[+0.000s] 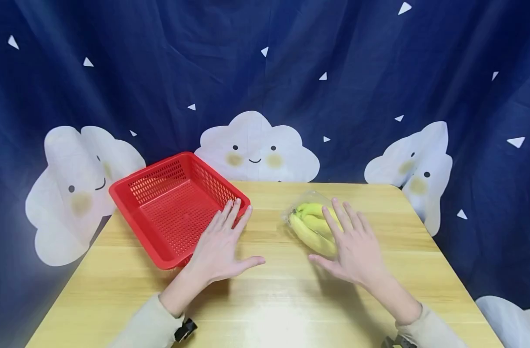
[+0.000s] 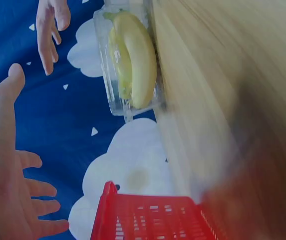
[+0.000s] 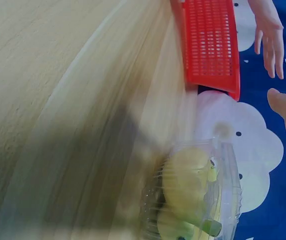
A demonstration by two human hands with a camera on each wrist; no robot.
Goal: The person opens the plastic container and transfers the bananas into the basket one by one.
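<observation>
In the head view my left hand is held with fingers spread over the near right side of a red plastic basket. Nothing is in its grasp. My right hand also has its fingers spread and partly covers a bunch of bananas on the table. A clear plastic container encloses the bananas, as the left wrist view shows. The right wrist view has the container low in the frame, with the right thumb apart from it.
The wooden table holds the basket at left and the bananas right of centre. Behind it hangs a dark blue curtain with white clouds and triangles. The basket's perforated wall rises from the tabletop.
</observation>
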